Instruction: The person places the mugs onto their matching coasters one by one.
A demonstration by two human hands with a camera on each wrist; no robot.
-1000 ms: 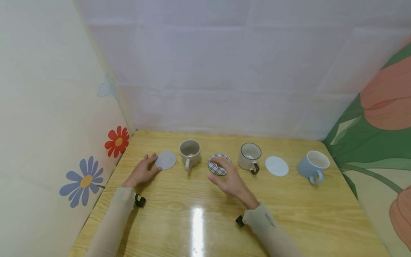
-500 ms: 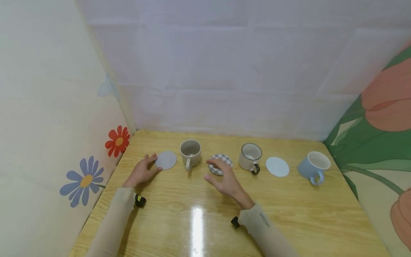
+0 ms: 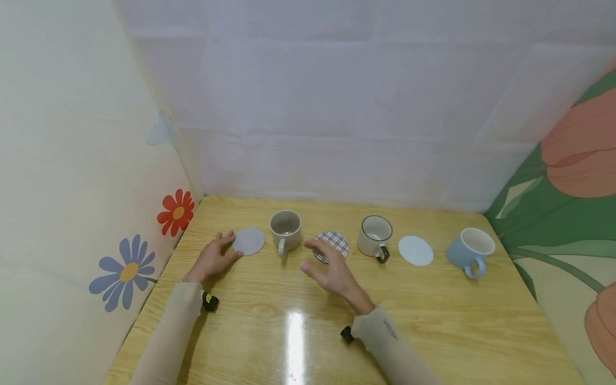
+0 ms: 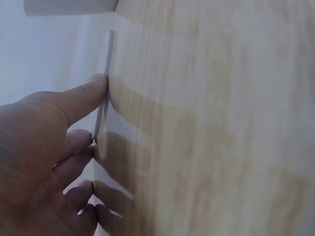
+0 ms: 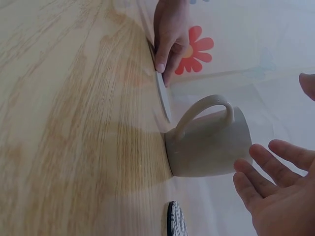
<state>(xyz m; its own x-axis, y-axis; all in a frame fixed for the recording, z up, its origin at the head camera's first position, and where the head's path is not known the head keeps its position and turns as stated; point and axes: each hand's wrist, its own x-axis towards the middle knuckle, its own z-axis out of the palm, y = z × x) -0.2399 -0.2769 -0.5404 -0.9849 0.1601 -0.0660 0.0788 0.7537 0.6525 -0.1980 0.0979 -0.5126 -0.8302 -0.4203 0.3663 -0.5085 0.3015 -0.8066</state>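
Note:
In the head view my left hand rests at the left rim of a round grey coaster, thumb and fingers spread and touching it. The coaster lies flat on the table, as the left wrist view shows edge-on. My right hand holds nothing, thumb and fingers apart, above the near side of a round plaid coaster, partly hiding it. To its left stands a grey mug, handle toward me. The right wrist view shows this mug just beyond my fingers, apart from them.
A white mug with a dark rim and handle stands right of the plaid coaster. Beyond it lie a round white coaster and a light blue mug. Cloth walls enclose the wooden table at back and sides.
My right hand has drifted left over the plaid coaster toward the grey mug, uncovering more of that coaster. My left hand stays where it was on the grey coaster.

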